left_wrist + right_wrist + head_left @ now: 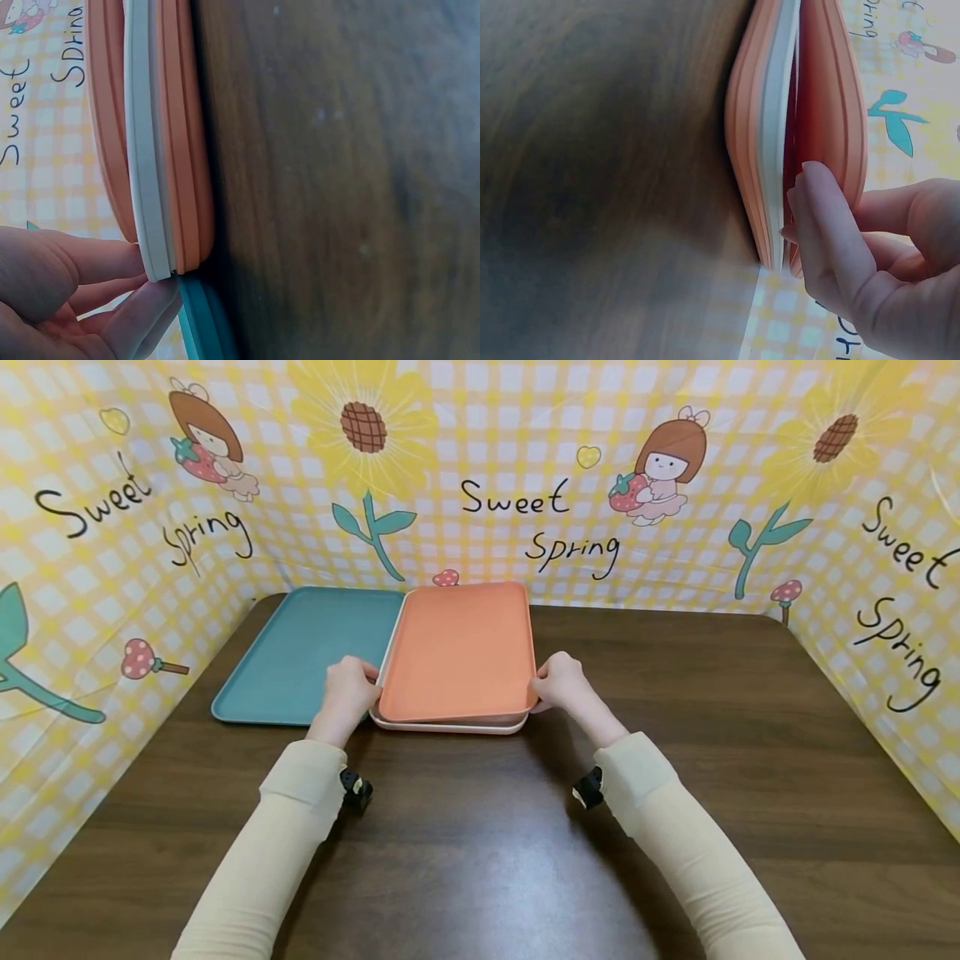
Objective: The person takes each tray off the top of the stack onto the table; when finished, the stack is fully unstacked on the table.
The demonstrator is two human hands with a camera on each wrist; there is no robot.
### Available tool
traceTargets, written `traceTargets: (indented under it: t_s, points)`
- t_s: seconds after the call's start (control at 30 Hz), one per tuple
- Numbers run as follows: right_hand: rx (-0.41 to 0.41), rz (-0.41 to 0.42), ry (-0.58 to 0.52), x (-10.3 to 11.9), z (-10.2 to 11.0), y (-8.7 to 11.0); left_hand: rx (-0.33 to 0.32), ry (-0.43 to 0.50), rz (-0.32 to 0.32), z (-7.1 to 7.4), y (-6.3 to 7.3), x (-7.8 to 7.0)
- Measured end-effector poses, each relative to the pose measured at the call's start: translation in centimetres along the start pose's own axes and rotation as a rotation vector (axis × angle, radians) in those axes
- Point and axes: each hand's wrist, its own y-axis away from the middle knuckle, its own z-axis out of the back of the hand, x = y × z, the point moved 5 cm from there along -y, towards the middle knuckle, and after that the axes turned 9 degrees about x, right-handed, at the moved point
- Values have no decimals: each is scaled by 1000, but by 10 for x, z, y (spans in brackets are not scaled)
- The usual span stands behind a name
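Observation:
An orange tray [457, 652] lies over a white tray [450, 727], its near edge tipped up so a gap shows between them. Below the white one, the left wrist view shows another orange tray [187, 150]. My right hand [558, 681] pinches the upper orange tray at its near right side, fingertips in the gap and thumb outside. At the near left corner, my left hand [347, 689] has curled fingers round the upper orange tray's edge, close against the white rim; its exact contact is partly hidden. A teal tray [315, 652] lies under that hand.
All the trays are at the back left of a dark wooden table [675, 710]. Yellow checked cloth [510, 468] with flowers and lettering walls the table at the back and both sides. A small black device [588, 787] sits at each wrist.

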Motion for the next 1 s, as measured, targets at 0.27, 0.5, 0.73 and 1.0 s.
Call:
traceTargets:
  t_s: [0.27,0.5,0.73,1.0]
  points:
    - [76,-58,-311,-7,2,1,28,-3,22,2,-2,2]
    - [152,-94,-537,-16,1,2,51,12,56,3,-4,5]
    - [139,-96,-619,-26,7,5,73,39,76,3,-4,6]
    - [152,-79,-676,-36,21,17,63,46,86,4,-4,5]
